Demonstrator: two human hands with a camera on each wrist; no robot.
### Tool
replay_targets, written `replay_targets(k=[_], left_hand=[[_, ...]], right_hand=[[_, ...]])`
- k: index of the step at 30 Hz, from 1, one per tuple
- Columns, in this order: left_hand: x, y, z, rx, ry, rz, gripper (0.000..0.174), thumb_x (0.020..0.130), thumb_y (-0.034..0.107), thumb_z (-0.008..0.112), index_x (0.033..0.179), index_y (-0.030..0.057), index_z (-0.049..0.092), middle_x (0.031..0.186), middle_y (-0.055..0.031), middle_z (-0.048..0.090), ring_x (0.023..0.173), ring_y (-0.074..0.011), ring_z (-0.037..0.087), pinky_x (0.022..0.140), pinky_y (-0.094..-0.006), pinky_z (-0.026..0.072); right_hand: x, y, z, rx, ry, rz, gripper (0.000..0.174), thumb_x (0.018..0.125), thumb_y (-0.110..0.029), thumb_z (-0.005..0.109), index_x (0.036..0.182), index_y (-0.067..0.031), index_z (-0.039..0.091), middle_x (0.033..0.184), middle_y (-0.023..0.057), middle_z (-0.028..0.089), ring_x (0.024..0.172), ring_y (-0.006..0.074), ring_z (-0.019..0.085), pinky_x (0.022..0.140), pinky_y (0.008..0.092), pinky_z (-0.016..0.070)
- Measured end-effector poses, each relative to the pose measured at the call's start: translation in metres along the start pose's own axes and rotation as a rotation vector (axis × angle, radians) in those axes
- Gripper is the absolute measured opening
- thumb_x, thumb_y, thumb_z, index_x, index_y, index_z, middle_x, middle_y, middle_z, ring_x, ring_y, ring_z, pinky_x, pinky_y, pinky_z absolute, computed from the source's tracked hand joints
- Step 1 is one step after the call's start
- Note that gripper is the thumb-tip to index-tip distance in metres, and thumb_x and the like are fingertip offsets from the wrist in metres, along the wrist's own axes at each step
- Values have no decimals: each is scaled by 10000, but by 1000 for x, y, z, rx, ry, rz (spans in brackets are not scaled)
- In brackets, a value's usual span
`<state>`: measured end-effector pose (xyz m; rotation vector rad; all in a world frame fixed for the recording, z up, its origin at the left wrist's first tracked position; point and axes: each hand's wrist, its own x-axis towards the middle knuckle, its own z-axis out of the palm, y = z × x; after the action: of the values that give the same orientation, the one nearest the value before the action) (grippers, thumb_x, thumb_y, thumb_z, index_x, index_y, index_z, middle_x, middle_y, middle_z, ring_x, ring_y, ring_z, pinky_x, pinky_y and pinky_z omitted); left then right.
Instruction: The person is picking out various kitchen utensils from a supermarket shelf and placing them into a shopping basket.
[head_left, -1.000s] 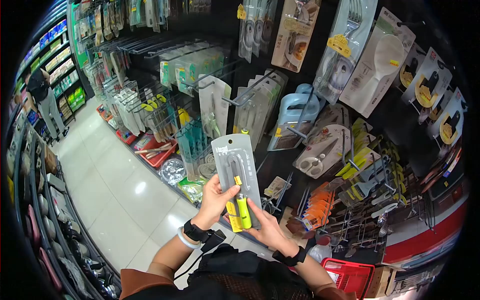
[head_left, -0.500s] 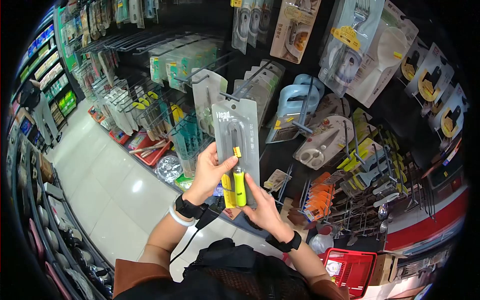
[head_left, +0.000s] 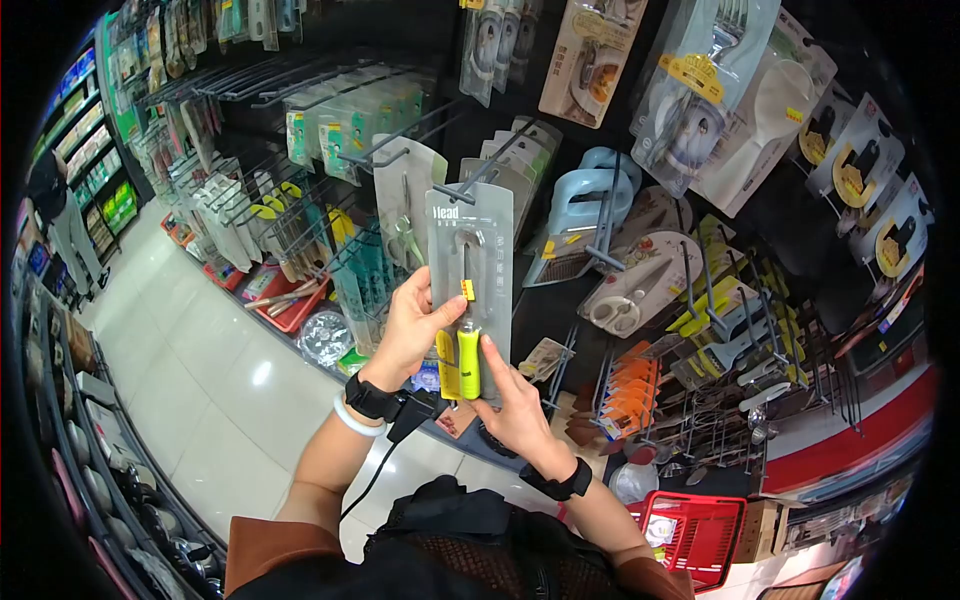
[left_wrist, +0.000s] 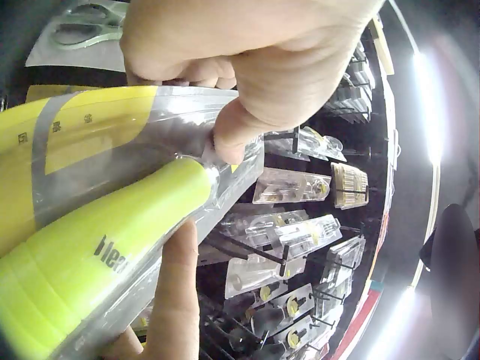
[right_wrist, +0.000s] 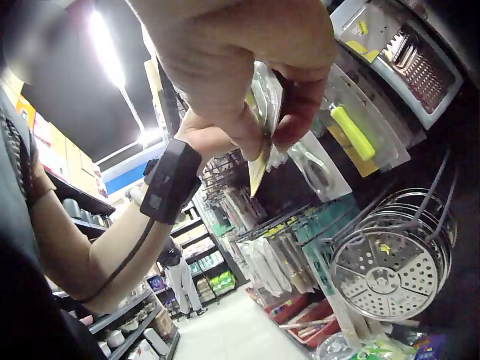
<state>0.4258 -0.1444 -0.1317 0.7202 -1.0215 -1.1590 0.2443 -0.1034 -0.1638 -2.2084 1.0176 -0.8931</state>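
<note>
A grey carded package [head_left: 490, 230] with a lime-green handled tool [head_left: 469, 362] stands upright before the person in the head view. The left hand [head_left: 405, 325] pinches its left edge, thumb on the front over the tool's shaft near a yellow price sticker. On the lower right side, the right hand [head_left: 518, 408] grips the card, its fingertips beside the green handle. In the left wrist view the green handle [left_wrist: 105, 262] fills the lower left, below the left hand [left_wrist: 255, 60]. The right wrist view shows the right hand [right_wrist: 240, 75] pinching the package's edge.
Hooks hold a blue-handled grater [head_left: 590, 200], a scissors card [head_left: 645, 285], orange packages [head_left: 632, 392] and a white spoon pack [head_left: 770, 115]. A red basket [head_left: 700, 530] is at lower right. Left are an aisle floor [head_left: 200, 370], a shelf of goods and another person [head_left: 70, 230].
The package and both hands have moved up in the head view, and the package stands more upright. Both hands keep their hold. The view has shifted slightly over the shelves.
</note>
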Motion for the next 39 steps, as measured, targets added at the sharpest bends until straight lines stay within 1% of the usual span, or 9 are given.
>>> replay_targets(k=[9,11,19,26,27,29,31,35,39], left_hand=[[28,-19,-6,-33,-44,-42,321,870,23,563,1176,7,468,1052,-46,599,930,-98,549,808,-249,436],[38,-25,-12,-10,-46,-51,339,864,1,552,1190,6,458,1084,-51,586,982,-108,532,855,-254,418],[70,-39,-38,167,-113,-5,381,842,-13,584,1196,-23,443,1150,-79,560,1045,-144,517,891,-266,411],[70,-77,-72,326,-26,-12,364,884,93,568,1225,10,471,1050,-36,575,963,-120,531,863,-271,417],[62,-85,-76,422,151,-14,423,882,112,579,1268,18,434,1110,-60,550,1002,-138,517,889,-287,407],[50,-99,-95,647,129,131,480,892,135,570,1311,11,370,1297,-127,442,1157,-204,444,969,-324,357],[13,-86,-61,750,245,173,457,899,145,558,1289,-13,381,1302,-149,444,1193,-233,422,993,-350,338],[-36,-114,-35,797,138,204,432,881,93,563,1276,2,413,1294,-135,460,1152,-235,457,982,-360,357],[-71,-127,61,684,-72,-69,420,875,31,527,1277,12,407,1273,-115,469,1128,-231,476,960,-340,367]], right_hand=[[6,6,3,-27,18,-13,879,686,30,683,1427,-114,231,1103,242,551,958,380,578,810,384,484],[6,3,-1,-58,-100,171,896,687,25,685,1432,-94,200,1036,217,535,867,344,579,767,355,490],[-37,41,-7,-27,34,190,782,737,-26,683,1399,-64,269,1104,164,501,867,233,594,737,311,498],[-126,88,-56,88,275,567,641,749,-33,666,1317,-19,370,1086,157,543,751,190,646,647,297,528],[-144,93,-69,59,329,646,620,749,-48,666,1302,-23,386,1068,160,541,740,209,643,670,314,526],[-190,115,-79,2,539,701,591,744,-61,657,1279,-12,410,1030,180,581,754,245,646,708,343,517],[-232,117,-94,25,714,853,569,732,-53,645,1255,12,429,999,195,611,782,274,646,720,356,511],[-322,126,-97,-119,967,1115,520,710,-38,643,1196,35,475,947,184,639,822,292,646,740,366,511],[-413,158,-91,-45,1058,1461,495,752,-49,642,1211,34,474,968,176,645,867,239,633,767,318,503]])
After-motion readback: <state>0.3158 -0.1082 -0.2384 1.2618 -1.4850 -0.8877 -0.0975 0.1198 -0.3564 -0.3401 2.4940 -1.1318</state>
